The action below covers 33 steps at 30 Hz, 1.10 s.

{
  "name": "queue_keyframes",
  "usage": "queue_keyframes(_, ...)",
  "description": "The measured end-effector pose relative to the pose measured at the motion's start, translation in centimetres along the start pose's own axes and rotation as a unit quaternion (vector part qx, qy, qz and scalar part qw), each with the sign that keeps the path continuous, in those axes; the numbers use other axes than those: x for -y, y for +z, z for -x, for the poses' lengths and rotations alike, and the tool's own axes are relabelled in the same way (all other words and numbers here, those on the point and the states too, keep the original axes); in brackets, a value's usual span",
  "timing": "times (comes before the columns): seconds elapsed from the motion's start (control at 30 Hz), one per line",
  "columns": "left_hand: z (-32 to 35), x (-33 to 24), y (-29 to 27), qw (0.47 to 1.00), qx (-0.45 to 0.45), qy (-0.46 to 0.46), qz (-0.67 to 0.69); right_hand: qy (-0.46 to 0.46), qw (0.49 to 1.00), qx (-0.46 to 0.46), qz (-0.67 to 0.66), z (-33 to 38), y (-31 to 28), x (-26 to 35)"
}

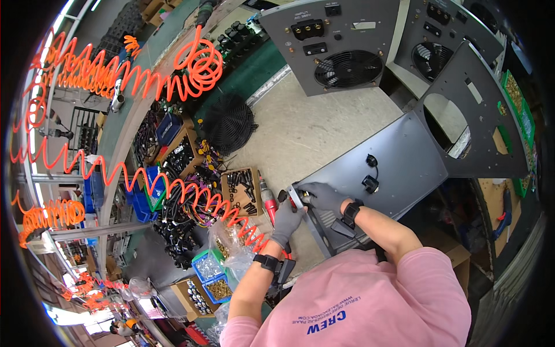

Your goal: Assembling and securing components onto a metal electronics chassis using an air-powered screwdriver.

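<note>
A grey sheet-metal panel (387,165) with a bent edge lies on the workbench in front of me. At the left end of that edge, my gloved left hand (287,221) closes around a small black part (282,196) on the outer side. My gloved right hand (325,198) reaches over the panel from the inner side, its fingertips pinched at the same spot on a small piece I cannot make out. A black cable with two round caps (372,173) rests on the panel. Just left of my left hand lies a red and grey power screwdriver (267,199).
Orange coiled air hoses (196,63) hang across the left. A cardboard box (241,191) of black parts, a round fan guard (229,122) and blue bins (218,289) of screws sit left. Upright grey panels with fans (347,37) and a cut-out panel (471,115) stand beyond.
</note>
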<state>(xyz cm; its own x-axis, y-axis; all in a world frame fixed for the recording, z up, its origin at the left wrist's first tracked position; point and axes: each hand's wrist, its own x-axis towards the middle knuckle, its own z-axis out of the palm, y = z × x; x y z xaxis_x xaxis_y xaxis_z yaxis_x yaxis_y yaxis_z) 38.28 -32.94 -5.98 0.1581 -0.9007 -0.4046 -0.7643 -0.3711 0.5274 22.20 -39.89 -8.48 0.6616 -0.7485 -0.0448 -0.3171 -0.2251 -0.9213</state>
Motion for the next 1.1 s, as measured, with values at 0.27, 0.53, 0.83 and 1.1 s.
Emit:
queue_keyframes(0.27, -0.2, -0.3, -0.1, 0.999, 0.022, -0.035, -0.004, 0.291, 0.927, 0.176, -0.157, -3.3, -0.7, -0.6)
queue_keyframes(0.53, 0.3, -1.4, -0.6, 0.999, 0.012, -0.036, 0.004, 0.02, 0.996, -0.066, -0.061, 0.1, 1.1, -0.1)
queue_keyframes(0.83, 0.1, -0.8, 0.1, 0.999, 0.0, -0.024, 0.049, -0.023, 0.998, -0.064, -0.018, 1.0, 1.7, -0.3)
queue_keyframes(1.1, 0.3, -0.9, -0.2, 0.999, 0.012, -0.027, 0.033, 0.058, 0.995, 0.028, -0.077, -0.1, 0.4, -0.5)
